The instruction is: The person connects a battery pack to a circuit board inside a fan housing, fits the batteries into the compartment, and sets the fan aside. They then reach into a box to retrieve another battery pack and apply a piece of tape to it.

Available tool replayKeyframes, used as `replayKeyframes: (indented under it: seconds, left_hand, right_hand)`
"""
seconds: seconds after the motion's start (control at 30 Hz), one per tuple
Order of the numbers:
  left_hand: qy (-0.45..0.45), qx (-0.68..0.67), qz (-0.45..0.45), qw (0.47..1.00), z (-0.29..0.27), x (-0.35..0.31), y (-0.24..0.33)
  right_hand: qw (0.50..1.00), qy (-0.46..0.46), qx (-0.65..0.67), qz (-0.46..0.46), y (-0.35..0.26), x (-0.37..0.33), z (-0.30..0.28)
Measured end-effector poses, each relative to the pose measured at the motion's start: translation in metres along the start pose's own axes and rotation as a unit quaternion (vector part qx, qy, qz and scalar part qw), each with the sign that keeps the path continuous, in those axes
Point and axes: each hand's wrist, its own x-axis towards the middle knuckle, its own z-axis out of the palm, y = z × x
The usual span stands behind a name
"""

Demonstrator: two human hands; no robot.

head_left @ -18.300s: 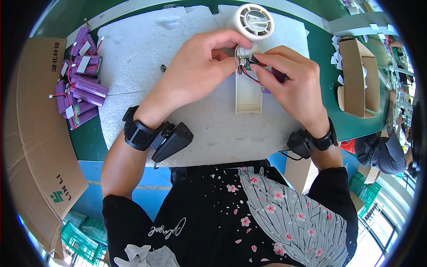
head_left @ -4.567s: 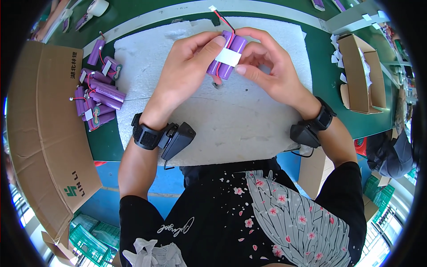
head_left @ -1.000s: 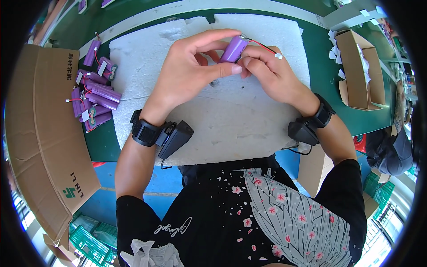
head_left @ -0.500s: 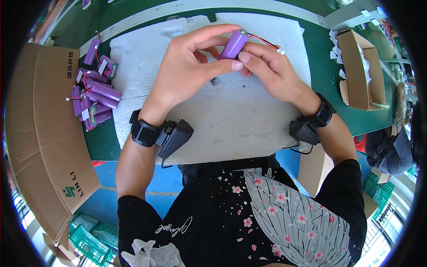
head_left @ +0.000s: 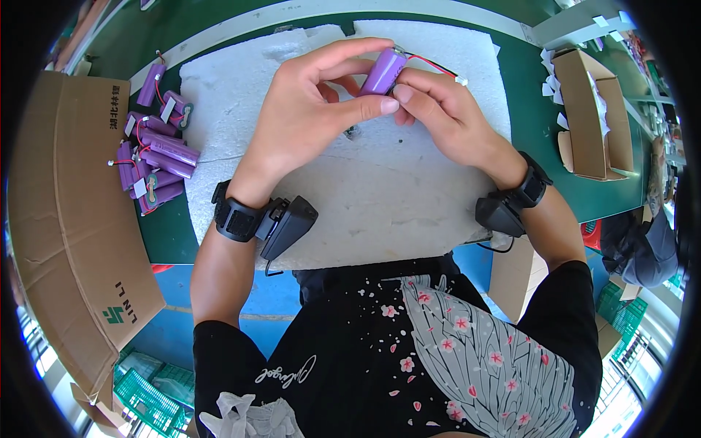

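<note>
Between both hands, above the white foam sheet (head_left: 409,197), is a purple cylindrical battery (head_left: 384,71), tilted with its wired end up and to the right. My left hand (head_left: 310,98) is closed on it, forefinger at the top end and thumb near the bottom. My right hand (head_left: 445,113) pinches the lower right side with thumb and fingers; the exact contact is partly hidden. Red and black wires run from the top end over the right fingers to a small white plug (head_left: 461,81).
Several purple batteries with wires (head_left: 164,150) lie piled on the green table (head_left: 169,241) left of the foam. A large cardboard box (head_left: 80,219) stands at the far left. An open small carton (head_left: 595,117) sits at the right, with white paper pieces (head_left: 549,77) beside it.
The battery has turned slightly in my fingers, and its wires and plug have shifted a little. Both hands stay almost in the same place.
</note>
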Motion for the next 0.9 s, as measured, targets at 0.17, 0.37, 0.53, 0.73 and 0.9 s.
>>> replayKeyframes:
  seconds: [0.17, 0.37, 0.53, 0.73, 0.9]
  left_hand:
    - [0.001, 0.002, 0.002, 1.000, 0.0003, -0.0001, 0.0009]
    - [-0.003, 0.000, -0.005, 1.000, -0.0002, -0.0004, 0.0011]
    - [-0.006, -0.001, -0.005, 1.000, -0.0001, -0.0006, -0.0002]
    - [-0.012, 0.002, -0.010, 1.000, -0.0008, -0.0008, -0.0008]
    - [-0.013, -0.010, -0.004, 1.000, -0.0005, -0.0005, -0.0022]
  right_hand:
    - [1.000, -0.005, 0.003, -0.002, -0.0008, 0.0004, 0.0009]
    - [0.999, -0.001, 0.010, -0.031, 0.0032, 0.0000, 0.0009]
    - [0.999, 0.009, 0.024, -0.047, -0.0012, -0.0001, 0.0039]
    - [0.999, 0.013, 0.005, -0.052, -0.0029, 0.0000, 0.0030]
    - [0.999, -0.002, 0.000, -0.051, -0.0012, 0.0006, 0.0010]
